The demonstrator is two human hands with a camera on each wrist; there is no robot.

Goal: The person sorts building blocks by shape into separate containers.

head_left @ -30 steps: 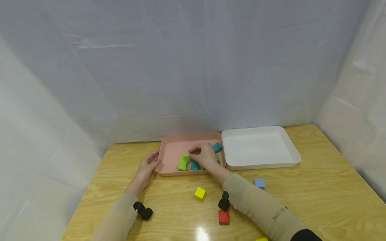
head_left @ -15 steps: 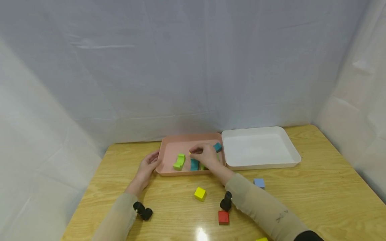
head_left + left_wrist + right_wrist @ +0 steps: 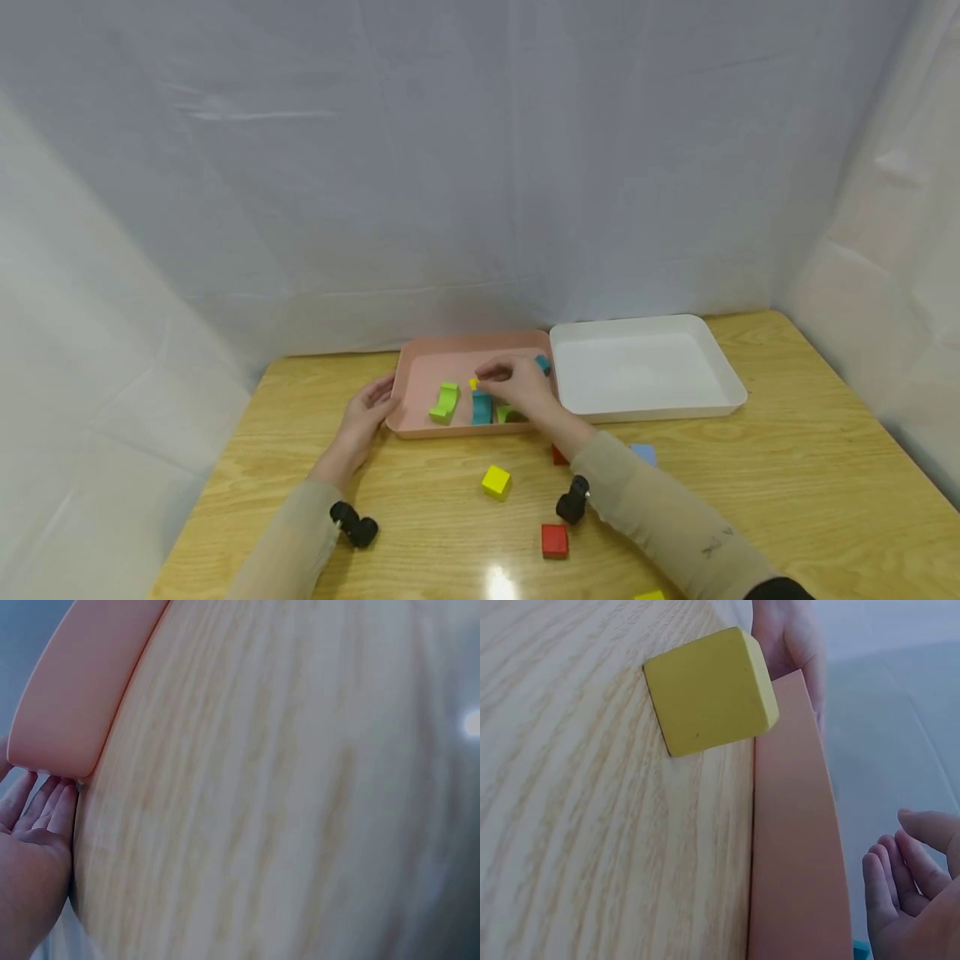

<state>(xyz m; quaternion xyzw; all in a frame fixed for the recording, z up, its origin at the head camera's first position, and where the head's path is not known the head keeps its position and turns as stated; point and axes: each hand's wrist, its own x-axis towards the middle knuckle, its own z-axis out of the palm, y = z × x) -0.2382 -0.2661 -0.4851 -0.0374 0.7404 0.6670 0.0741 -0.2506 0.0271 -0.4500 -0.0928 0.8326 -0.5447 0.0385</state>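
My left hand (image 3: 364,417) rests against the left end of the pink tray (image 3: 427,350), its fairly straight fingers touching the wall; the left wrist view shows those fingers (image 3: 52,806) at the tray's end. Over the tray's right part is my right hand (image 3: 517,385). Its thumb and fingers stand apart with nothing between them in the right wrist view. Just left of its fingertips sits a small yellow piece (image 3: 473,383), by a teal curved block (image 3: 482,408). A lime curved block (image 3: 445,403) lies further left. A green arched block (image 3: 507,413) and another teal block (image 3: 543,364) are partly hidden.
A white tray (image 3: 645,367) adjoins the pink one on the right. On the wooden table lie a yellow cube (image 3: 496,482), a red block (image 3: 555,541), a light blue block (image 3: 643,454), a partly covered red block (image 3: 558,456) and a yellow block (image 3: 649,596) at the lower edge.
The lime block has shifted left and turned. My right hand has drawn back slightly rightward, and the small yellow piece shows clear of its fingertips. My left hand stays in place.
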